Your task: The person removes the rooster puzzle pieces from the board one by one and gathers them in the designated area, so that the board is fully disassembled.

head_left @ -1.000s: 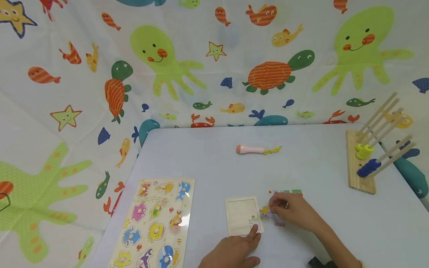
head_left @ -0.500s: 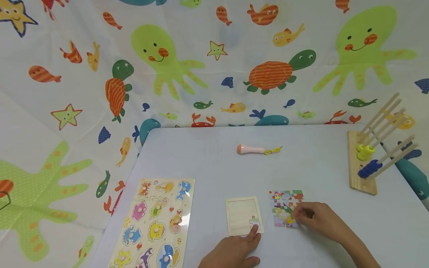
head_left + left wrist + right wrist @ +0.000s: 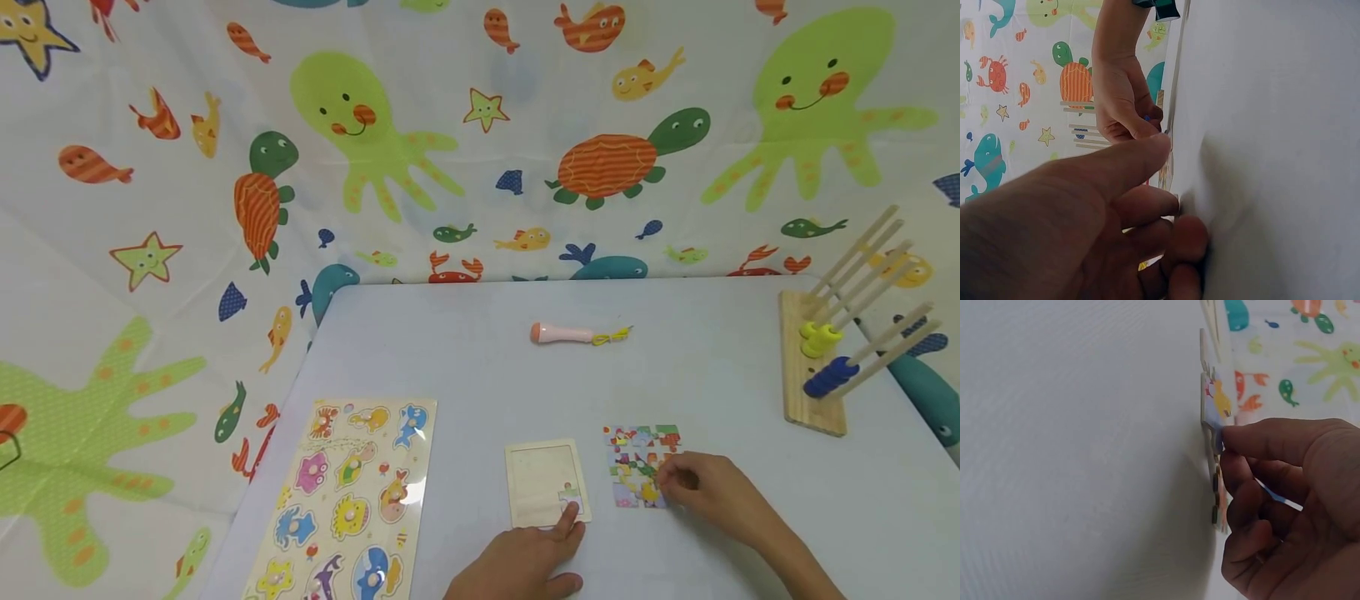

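A pale wooden puzzle frame (image 3: 538, 475) lies flat on the table, with one jigsaw piece (image 3: 567, 493) in its lower right corner. My left hand (image 3: 521, 560) rests at its near edge, the extended index fingertip touching that corner piece; in the left wrist view its other fingers are bent. To the right lies a block of colourful jigsaw pieces (image 3: 637, 458) in rows. My right hand (image 3: 708, 485) is at the block's right side, and in the right wrist view its thumb and forefinger pinch the edge of a jigsaw piece (image 3: 1215, 403) with a yellow figure.
At the left lies a peg puzzle board (image 3: 348, 500) with sea animals. A pink microphone-shaped toy (image 3: 562, 334) with a yellow cord lies farther back. On the right stands a wooden rack (image 3: 813, 367) with upright rods and yellow and blue beads. A printed cloth (image 3: 480, 167) hangs behind the table.
My right hand has moved from beside the frame to the right side of the piece block, uncovering most of the block. A yellow-and-purple piece went with it. The left hand stays put.
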{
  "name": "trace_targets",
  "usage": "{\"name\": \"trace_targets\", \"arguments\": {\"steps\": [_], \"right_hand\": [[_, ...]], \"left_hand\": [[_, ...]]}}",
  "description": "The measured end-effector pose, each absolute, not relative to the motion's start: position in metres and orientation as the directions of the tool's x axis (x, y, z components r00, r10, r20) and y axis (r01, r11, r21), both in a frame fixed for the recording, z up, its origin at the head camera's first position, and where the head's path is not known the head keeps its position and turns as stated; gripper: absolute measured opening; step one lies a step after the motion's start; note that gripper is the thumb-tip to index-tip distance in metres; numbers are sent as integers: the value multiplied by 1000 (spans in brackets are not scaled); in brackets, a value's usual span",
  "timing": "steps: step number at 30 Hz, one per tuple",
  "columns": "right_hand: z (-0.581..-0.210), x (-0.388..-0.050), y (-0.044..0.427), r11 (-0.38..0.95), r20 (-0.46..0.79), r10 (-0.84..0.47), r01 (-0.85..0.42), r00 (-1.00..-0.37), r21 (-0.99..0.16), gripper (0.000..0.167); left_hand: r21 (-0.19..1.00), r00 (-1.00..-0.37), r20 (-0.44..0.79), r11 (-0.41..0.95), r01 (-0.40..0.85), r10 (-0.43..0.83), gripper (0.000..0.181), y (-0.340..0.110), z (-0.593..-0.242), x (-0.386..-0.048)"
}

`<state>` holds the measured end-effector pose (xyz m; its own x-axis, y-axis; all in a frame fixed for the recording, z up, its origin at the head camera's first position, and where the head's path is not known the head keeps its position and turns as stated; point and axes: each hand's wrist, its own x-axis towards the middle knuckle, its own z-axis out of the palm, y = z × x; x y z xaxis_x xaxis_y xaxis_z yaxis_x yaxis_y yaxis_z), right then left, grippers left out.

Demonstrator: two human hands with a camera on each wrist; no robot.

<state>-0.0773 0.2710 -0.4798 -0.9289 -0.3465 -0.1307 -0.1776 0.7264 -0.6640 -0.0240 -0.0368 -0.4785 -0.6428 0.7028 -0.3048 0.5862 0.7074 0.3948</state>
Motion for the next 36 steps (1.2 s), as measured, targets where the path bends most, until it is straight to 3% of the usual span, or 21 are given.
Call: {"name": "trace_targets", "arguments": {"steps": [8, 21, 36], "right_hand": [[-480, -75, 267, 761, -88, -319, -200, -944, -618, 11], [-476, -74, 262, 823, -128, -270, -160, -954, -546, 14], [-470, -73, 260, 811, -92, -271, -176, -958, -558, 13]], "left_hand": [[424, -635, -308, 700, 575, 709, 61, -38, -478, -26], [457, -639, -327, 708, 539, 697, 62, -38, -478, -25], [450, -640, -301, 697, 558, 706, 61, -38, -479, -25]]}}
